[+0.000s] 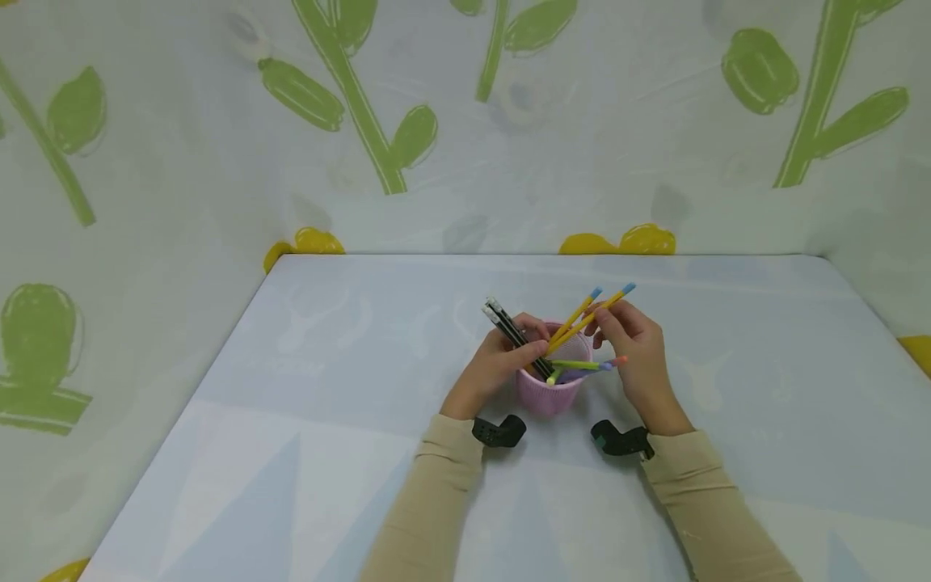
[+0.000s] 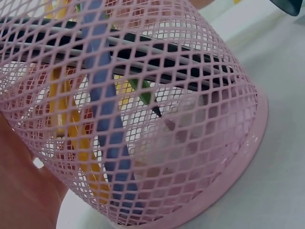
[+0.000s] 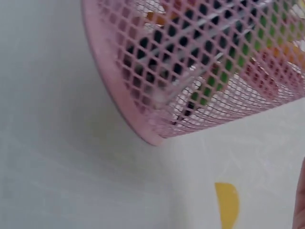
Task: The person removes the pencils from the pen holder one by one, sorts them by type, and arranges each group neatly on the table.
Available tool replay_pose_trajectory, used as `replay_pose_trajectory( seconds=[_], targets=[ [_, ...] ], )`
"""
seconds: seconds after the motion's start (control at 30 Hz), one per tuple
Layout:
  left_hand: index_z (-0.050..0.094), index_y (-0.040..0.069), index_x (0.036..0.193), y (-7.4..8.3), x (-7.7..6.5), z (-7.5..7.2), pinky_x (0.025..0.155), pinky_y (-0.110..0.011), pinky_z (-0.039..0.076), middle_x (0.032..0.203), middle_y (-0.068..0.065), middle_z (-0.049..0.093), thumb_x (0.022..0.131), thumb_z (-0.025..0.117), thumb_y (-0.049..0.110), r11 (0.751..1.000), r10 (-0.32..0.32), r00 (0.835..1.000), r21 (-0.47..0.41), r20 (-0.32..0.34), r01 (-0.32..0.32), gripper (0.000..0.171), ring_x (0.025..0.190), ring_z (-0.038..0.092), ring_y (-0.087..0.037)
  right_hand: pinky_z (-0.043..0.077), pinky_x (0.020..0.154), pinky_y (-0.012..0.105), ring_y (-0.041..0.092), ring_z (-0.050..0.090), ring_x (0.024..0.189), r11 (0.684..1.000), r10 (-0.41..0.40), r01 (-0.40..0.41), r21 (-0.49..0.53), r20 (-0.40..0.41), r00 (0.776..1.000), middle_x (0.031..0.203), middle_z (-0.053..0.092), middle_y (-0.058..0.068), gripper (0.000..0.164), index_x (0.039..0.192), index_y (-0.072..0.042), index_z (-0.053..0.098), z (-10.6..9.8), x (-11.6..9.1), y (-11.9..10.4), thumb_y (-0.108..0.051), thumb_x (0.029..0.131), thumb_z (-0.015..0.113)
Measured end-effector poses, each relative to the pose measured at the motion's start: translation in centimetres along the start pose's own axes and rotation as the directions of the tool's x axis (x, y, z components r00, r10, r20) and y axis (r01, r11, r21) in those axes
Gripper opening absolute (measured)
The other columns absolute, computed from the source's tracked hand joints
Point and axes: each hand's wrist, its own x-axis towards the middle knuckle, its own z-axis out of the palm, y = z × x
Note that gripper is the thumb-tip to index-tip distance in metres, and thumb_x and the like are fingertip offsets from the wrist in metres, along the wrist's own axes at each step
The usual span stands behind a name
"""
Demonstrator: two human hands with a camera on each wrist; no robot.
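Note:
A pink mesh pen holder (image 1: 550, 396) stands on the table, tilted in both wrist views. My left hand (image 1: 494, 364) grips it at its left side, thumb near the rim and fingers toward the far side. Black striped pencils (image 1: 509, 325) lean out to the left, beside that thumb. With my right hand (image 1: 638, 352) I pinch a yellow pencil (image 1: 598, 317) near its blue end, above the holder's right side. Another yellow pencil (image 1: 578, 314) leans next to it. Green pens (image 1: 578, 365) and a purple pen (image 1: 573, 375) lean toward the front right. Through the mesh show a blue shaft (image 2: 102, 95) and a green pencil's dark tip (image 2: 155, 109).
The white table (image 1: 349, 339) has pale blue shapes on it. Behind it hangs pale cloth (image 1: 582, 162) with green plant prints. Black wrist devices (image 1: 500, 432) sit at both cuffs, close in front of the holder.

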Motion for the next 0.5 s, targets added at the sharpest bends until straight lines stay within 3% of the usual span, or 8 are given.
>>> replay_pose_trajectory(
  seconds=[0.27, 0.5],
  targets=[
    [0.051, 0.002, 0.096, 1.0, 0.2, 0.0, 0.090, -0.032, 0.039, 0.119, -0.008, 0.056, 0.087, 0.054, 0.010, 1.000, 0.002, 1.000, 0.013, -0.005, -0.002, 0.013, 0.113, 0.049, -0.017, 0.047, 0.058, 0.023, 0.026, 0.054, 0.073, 0.955, -0.097, 0.116, 0.272, -0.082, 0.992, 0.091, 0.056, 0.017, 0.024, 0.097, 0.007, 0.054, -0.6, 0.8, -1.1, -0.016, 0.093, 0.047],
    [0.052, 0.001, 0.097, 0.5, -0.1, 0.1, 0.074, -0.029, 0.045, 0.107, -0.012, 0.059, 0.085, 0.056, 0.009, 1.000, -0.016, 1.000, 0.016, -0.010, 0.016, 0.015, 0.096, 0.057, -0.018, 0.047, 0.057, 0.023, 0.024, 0.056, 0.072, 0.882, -0.069, 0.116, 0.458, -0.118, 0.991, 0.089, 0.056, 0.017, 0.028, 0.101, 0.012, 0.049, -2.0, 0.5, -1.2, -0.015, 0.095, 0.043]
  ],
)
